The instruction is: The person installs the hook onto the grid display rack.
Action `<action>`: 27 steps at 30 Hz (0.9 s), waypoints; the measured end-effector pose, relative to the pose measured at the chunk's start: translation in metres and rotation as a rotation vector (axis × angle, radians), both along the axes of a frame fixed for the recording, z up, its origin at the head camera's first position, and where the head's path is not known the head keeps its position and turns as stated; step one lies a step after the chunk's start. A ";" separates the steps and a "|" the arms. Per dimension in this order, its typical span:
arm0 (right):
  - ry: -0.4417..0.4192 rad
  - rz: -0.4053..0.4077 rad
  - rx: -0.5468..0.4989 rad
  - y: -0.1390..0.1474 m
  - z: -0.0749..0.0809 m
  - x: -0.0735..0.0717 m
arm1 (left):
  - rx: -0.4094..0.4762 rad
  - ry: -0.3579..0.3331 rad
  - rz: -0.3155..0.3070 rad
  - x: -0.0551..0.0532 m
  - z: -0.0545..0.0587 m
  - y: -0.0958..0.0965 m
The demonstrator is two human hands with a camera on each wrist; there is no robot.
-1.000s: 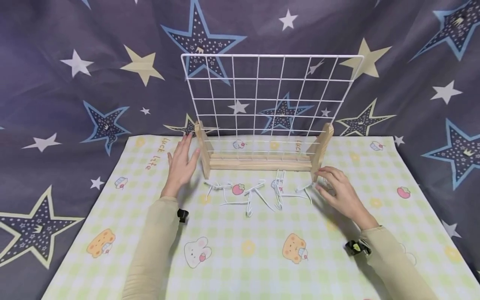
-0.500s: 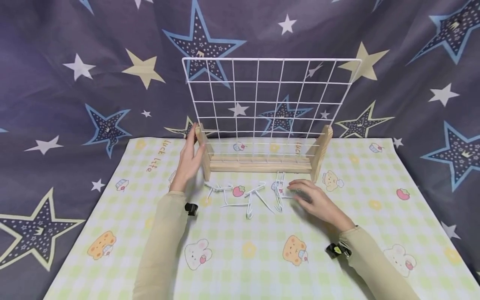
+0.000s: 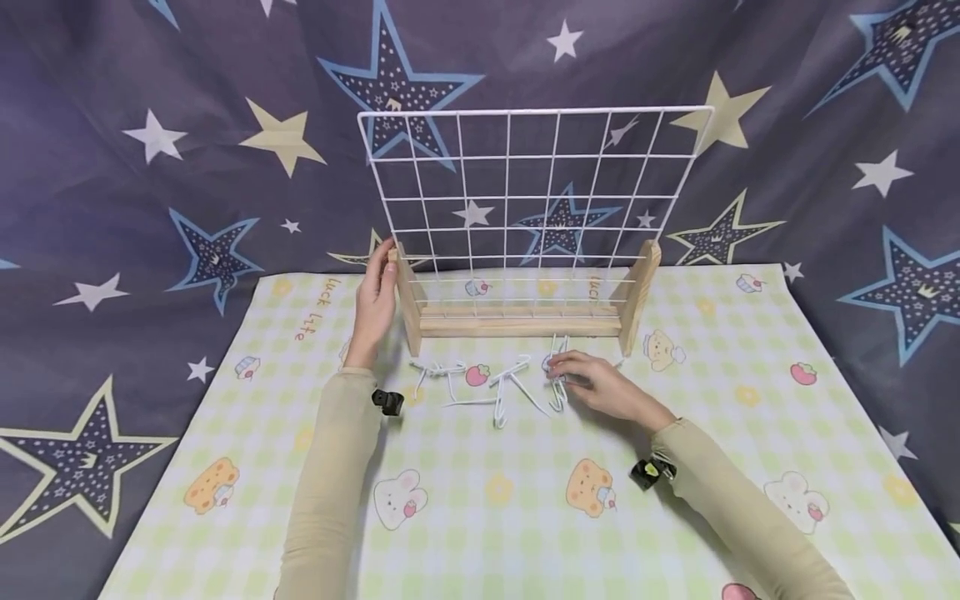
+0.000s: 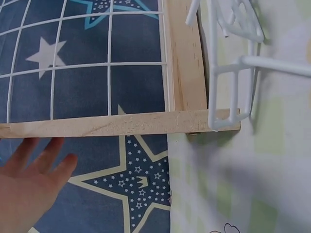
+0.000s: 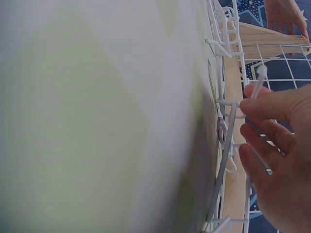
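Note:
A white wire grid panel (image 3: 530, 197) stands upright in a wooden base (image 3: 520, 323) with two side boards. My left hand (image 3: 372, 308) is at the top of the left side board (image 3: 407, 296), fingers fairly straight. In the left wrist view, its fingertips pass behind the board and the thumb lies apart from it. My right hand (image 3: 603, 387) pinches a white wire hook (image 5: 261, 74) between thumb and forefinger, just in front of the base. Other white wire hooks (image 3: 501, 392) lie on the cloth to the left of that hand.
A green-checked cloth (image 3: 495, 533) printed with cartoon animals covers the table. Behind the grid hangs a dark curtain (image 3: 300, 221) with stars. Its lower part meets the table's back edge close behind the base.
My left hand has moved right onto the left side board. My right hand has gone left from the right side board to the hooks and pinches one.

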State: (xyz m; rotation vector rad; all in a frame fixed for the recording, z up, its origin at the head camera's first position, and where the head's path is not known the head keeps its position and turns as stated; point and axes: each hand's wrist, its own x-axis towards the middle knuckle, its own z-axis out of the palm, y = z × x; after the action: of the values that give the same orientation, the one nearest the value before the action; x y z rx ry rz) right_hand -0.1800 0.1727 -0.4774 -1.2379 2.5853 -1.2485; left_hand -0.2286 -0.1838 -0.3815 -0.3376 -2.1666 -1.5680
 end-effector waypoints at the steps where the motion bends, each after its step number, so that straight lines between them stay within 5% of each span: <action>1: -0.001 -0.006 0.012 -0.001 0.000 0.000 | 0.015 -0.005 0.004 0.000 -0.001 -0.001; 12: -0.051 -0.057 0.055 -0.005 0.002 -0.002 | 0.103 -0.005 -0.002 -0.005 -0.003 -0.001; 27: -0.089 -0.097 -0.064 0.001 0.005 -0.002 | 0.099 0.011 -0.027 -0.005 -0.006 -0.001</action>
State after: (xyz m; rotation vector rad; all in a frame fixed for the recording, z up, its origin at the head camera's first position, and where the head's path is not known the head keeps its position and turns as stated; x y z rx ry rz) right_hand -0.1817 0.1740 -0.4722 -1.0517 2.5889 -1.3805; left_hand -0.2338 -0.1850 -0.3870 -0.3447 -2.0753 -1.6773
